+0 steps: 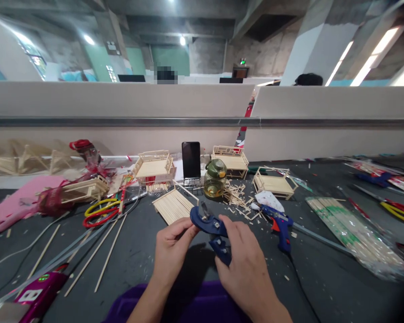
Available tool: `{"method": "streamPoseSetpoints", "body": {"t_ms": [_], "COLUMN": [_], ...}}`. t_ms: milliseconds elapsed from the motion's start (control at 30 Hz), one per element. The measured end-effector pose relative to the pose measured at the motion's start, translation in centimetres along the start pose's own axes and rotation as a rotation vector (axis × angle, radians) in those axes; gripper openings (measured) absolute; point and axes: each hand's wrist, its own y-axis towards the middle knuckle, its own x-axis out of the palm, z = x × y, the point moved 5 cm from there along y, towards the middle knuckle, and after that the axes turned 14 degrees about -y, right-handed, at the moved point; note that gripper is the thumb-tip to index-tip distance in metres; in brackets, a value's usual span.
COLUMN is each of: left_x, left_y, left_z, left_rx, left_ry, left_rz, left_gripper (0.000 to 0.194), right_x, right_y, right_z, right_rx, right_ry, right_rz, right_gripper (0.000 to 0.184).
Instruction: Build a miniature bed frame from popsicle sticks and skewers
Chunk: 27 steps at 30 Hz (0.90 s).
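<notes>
Both hands hold a blue cutter [211, 226] over the near counter [323, 278]: the left hand [173, 248] pinches its front, the right hand [244, 258] grips its handles. No writing on it is readable.

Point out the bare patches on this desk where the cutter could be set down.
Bare dark top lies left of the left hand, between it and the loose sticks. Another patch lies right of the right hand, between the glue gun and the bagged sticks. Around the jar it is crowded with offcuts and stick frames.
</notes>
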Motion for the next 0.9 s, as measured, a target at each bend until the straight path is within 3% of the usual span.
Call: {"method": "streamPoseSetpoints", "body": {"t_ms": [267,667,900], "left_x": [-0.2,0.2,0.5], "left_y": [0.0,-0.6,-0.6], "left_z": [0.2,1.5,1.6], "left_rx": [0.103,0.464,0.469], "left_ry": [0.143,0.389,0.400], "left_rz": [0.003,-0.019,-0.085], "left_gripper": [0.016,0.023,0.027], "right_x": [0.6,1.5,1.6], "right_y": [0.0,-0.3,-0.4], "right_z": [0.2,0.2,0.5], "right_rx": [0.016,0.036,0.081], "right_ry": [0.038,0.097,0.209], "right_rz": [-0.012,-0.083,-0.145], "right_gripper": [0.067,0.065,0.063]}}
